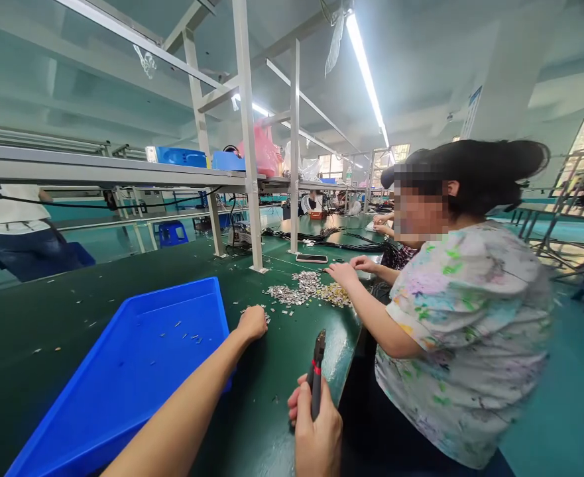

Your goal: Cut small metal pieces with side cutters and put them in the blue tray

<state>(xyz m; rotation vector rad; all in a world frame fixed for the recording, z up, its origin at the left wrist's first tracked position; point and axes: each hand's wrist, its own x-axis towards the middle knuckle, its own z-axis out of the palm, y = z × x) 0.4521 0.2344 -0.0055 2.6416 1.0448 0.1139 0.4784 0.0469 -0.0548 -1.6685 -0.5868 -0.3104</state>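
My left hand (252, 322) reaches out over the green table (292, 371), fingers curled down onto small metal pieces (266, 318) just right of a blue tray (137, 371); what it grips is hidden. My right hand (316, 430) is near the table's front edge, closed round the red and black handles of a pair of pliers (317, 368) that point up and away. A pile of small metal parts (309, 290) lies further along the table.
A co-worker in a patterned shirt (465, 344) sits close on my right, with a hand (342, 273) on the pile of parts. A phone (311, 258) and black cables (341, 240) lie beyond. White frame posts (249, 165) rise from the table. Another person (13, 232) stands at far left.
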